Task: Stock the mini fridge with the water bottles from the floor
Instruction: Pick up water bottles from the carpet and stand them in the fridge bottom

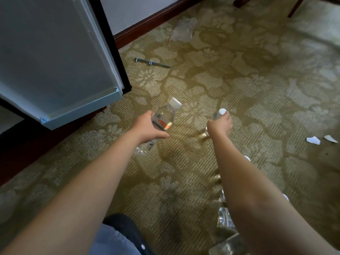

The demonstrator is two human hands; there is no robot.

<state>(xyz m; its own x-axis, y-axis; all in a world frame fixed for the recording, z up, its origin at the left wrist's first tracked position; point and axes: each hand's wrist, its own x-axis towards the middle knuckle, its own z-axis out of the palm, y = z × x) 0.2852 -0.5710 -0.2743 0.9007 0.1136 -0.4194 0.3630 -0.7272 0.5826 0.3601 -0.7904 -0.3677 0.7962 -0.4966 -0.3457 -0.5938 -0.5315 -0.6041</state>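
My left hand (147, 128) grips a clear water bottle (164, 117) with a white cap and a red label, held tilted above the carpet. My right hand (220, 124) is closed around the neck of a second water bottle (217, 115) standing on the floor, its white cap showing above my fingers. Further water bottles (223, 218) stand on the carpet under my right forearm, mostly hidden by the arm. The mini fridge door (55, 57) hangs open at the upper left, its pale inner panel and bottom shelf rail facing me. The fridge's inside is out of view.
Crumpled clear plastic wrap (184, 29) lies by the dark baseboard. A thin dark rod (151, 62) rests on the patterned carpet near the door. Torn white paper scraps (313, 140) lie at the right. Chair legs (294, 8) stand at the top right. My knee (117, 238) is at the bottom.
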